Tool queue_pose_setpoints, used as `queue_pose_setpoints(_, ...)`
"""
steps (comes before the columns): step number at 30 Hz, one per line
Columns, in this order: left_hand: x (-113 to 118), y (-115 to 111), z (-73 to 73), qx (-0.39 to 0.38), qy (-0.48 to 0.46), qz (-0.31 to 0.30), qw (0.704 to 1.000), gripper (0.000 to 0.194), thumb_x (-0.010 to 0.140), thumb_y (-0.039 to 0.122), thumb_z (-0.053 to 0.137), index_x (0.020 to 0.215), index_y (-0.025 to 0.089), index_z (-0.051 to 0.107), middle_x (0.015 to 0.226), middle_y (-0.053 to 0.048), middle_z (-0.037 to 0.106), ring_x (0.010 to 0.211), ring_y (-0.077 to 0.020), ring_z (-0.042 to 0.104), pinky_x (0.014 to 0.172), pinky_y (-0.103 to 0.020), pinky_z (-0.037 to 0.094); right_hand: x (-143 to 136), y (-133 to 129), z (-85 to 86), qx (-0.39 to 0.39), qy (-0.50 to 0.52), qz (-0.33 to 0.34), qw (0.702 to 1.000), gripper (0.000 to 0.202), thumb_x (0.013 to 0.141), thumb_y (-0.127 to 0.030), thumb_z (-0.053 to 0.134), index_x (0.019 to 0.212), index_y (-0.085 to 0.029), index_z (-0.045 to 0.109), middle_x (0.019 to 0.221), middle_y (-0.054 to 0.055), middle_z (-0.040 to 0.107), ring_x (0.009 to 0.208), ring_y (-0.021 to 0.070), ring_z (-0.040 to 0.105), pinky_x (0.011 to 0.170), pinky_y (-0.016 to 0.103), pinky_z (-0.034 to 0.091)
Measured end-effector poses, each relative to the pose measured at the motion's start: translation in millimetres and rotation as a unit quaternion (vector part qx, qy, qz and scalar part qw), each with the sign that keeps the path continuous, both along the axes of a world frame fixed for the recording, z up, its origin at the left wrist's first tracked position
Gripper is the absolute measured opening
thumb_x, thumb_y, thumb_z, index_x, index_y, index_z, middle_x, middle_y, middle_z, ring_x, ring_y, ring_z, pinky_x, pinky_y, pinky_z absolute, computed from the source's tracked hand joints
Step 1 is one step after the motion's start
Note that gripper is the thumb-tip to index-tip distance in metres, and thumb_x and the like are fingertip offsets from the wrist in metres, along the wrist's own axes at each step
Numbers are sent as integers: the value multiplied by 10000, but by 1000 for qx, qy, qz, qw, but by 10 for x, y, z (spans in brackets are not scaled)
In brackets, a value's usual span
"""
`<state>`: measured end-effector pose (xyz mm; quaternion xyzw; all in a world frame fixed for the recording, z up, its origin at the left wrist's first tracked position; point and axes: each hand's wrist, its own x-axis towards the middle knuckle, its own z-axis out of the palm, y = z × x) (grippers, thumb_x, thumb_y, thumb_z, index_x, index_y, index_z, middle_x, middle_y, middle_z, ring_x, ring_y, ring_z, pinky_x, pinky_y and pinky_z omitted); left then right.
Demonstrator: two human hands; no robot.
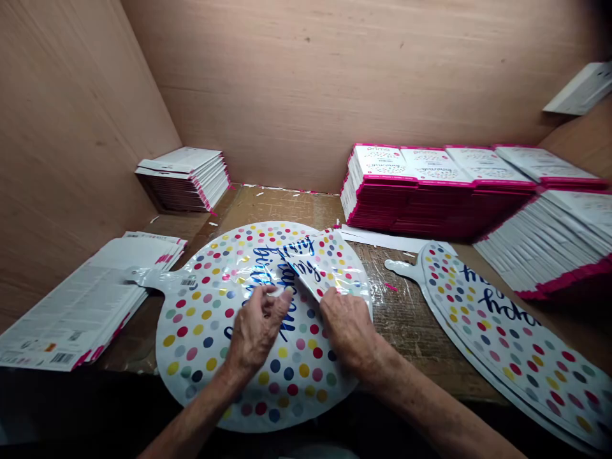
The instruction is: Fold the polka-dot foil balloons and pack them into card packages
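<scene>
A flat, white foil balloon (pixel 201 347) with coloured dots and blue lettering lies in front of me, its tail pointing left. On its right half the printed foil is folded over, with a raised edge running down toward my right hand. My right hand (pixel 351 328) is closed on that folded foil, fingertips bent under. Over the balloon's middle is my left hand (pixel 261 325), fingers curled and thumb close to the forefinger. A small whitish bit shows at its fingertips; I cannot make out what it is.
More flat dotted foil balloons (pixel 521 357) lie stacked at the right, overhanging the front edge. Printed card sleeves stand in a pink-edged row (pixel 406 197) at the back and a pile (pixel 186 182) back left. Loose printed cards (pixel 71 306) lie at left. Wooden panels (pixel 335 83) enclose the bench.
</scene>
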<state>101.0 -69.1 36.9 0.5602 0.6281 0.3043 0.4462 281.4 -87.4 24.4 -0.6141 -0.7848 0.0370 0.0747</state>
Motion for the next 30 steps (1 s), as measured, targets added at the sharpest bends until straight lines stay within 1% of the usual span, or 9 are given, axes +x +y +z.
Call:
queue_pose_setpoints(4, 88, -184, -38, -119, -244, 18, 962, 591, 727, 581, 698, 1100, 147, 549, 859, -64, 714, 690, -186, 686, 595, -278, 553, -131, -267, 196, -32, 53, 121, 991, 708, 898, -431, 614, 1457, -68, 375, 1155, 225, 679, 996, 304, 691, 814, 393, 563)
queue_pose_setpoints(7, -129, -99, -60, -131, -293, 54, 945, 497, 598, 433, 826, 928, 140, 598, 778, -42, 706, 686, -175, 671, 628, -261, 541, 68, -323, 211, -7, 115, 301, 947, 995, 782, -643, 669, 1515, -101, 270, 1449, 220, 479, 1329, 302, 480, 1079, 416, 424)
queue_pose_setpoints(9, -333, -61, -37, -162, -291, 27, 942, 490, 575, 429, 834, 902, 129, 625, 813, -72, 720, 770, -215, 689, 688, -294, 552, 223, -270, 141, 24, 96, 321, 942, 992, 759, -615, 707, 1503, -96, 305, 1495, 237, 410, 1389, 324, 395, 1128, 467, 352)
queue_pose_setpoints(12, -580, -91, -22, -147, -109, -17, 983, 475, 678, 529, 732, 918, 125, 662, 784, -90, 716, 782, -273, 697, 685, -369, 561, 325, -147, 4, 65, 59, 306, 948, 613, 899, -351, 589, 1442, -117, 428, 1486, 227, 428, 1365, 307, 433, 1088, 480, 384)
queue_pose_setpoints(15, -739, -161, -111, 77, 152, 2, 985, 408, 842, 445, 535, 1102, 155, 656, 938, -97, 726, 901, -290, 690, 808, -443, 556, 299, -73, -63, 48, 72, 304, 949, 418, 923, -226, 478, 1330, -178, 561, 1367, 149, 582, 1199, 243, 592, 986, 389, 475)
queue_pose_setpoints(18, -865, -184, -269, 294, 216, -125, 923, 493, 839, 174, 377, 1281, 210, 593, 1290, -63, 641, 1275, -246, 526, 1085, -443, 420, 255, -24, -56, 1, 121, 250, 961, 361, 870, -236, 515, 1204, -245, 651, 1260, 74, 661, 1060, 208, 653, 902, 313, 503)
queue_pose_setpoints(21, -916, -141, -383, 311, 231, -201, 900, 482, 806, 194, 452, 1255, 208, 624, 1314, -64, 633, 1313, -260, 487, 1105, -440, 405, 198, 99, -56, -35, 191, 155, 969, 268, 887, -274, 463, 966, -236, 716, 1005, 36, 726, 842, 180, 671, 725, 257, 499)
queue_pose_setpoints(26, -732, -12, -387, 231, 206, -15, 951, 300, 851, 404, 523, 951, 187, 704, 1001, -94, 732, 1011, -259, 651, 927, -414, 513, 4, 418, -133, -59, 170, -52, 982, 457, 968, -466, 403, 703, -181, 643, 633, 30, 624, 620, 181, 592, 578, 259, 407)
queue_pose_setpoints(30, -558, 52, -342, 136, 202, 92, 966, 265, 811, 308, 538, 989, 154, 661, 700, -33, 720, 863, -248, 684, 924, -412, 494, -162, 435, -139, 55, 72, -126, 988, 365, 950, -428, 494, 1104, -137, 652, 904, 114, 696, 838, 255, 646, 707, 322, 466)
